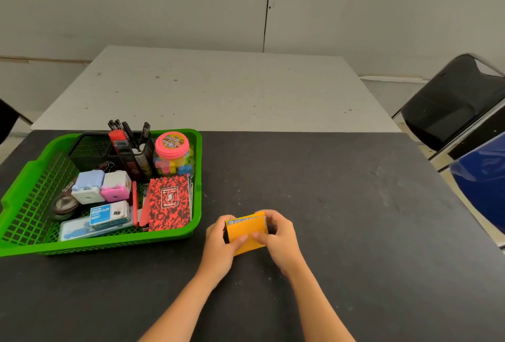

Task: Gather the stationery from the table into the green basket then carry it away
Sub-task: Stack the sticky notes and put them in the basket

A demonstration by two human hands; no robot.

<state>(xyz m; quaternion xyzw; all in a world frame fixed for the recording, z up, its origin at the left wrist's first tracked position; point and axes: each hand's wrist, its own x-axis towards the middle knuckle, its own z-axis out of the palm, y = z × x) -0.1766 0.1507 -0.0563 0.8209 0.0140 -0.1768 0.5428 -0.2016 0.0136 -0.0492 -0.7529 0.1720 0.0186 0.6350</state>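
A small orange-covered notepad (247, 231) is held just above the dark table (341, 205), right of the basket. My left hand (218, 246) grips its left edge and my right hand (280, 238) grips its right edge, thumbs on the cover. The green basket (24, 194) stands at the left. It holds a red speckled notebook (170, 202), a black mesh pen holder (131, 156) with pens, a pink-lidded jar (173, 154), two small cube-shaped items (102, 187), a binder clip box (109, 213) and a tape roll (64, 205).
A white table (218, 90) adjoins the dark one at the back. A black folding chair (453, 101) stands at the right, with a blue chair (483, 177) nearer the table's right edge. Another dark chair's corner (6, 120) shows at the far left.
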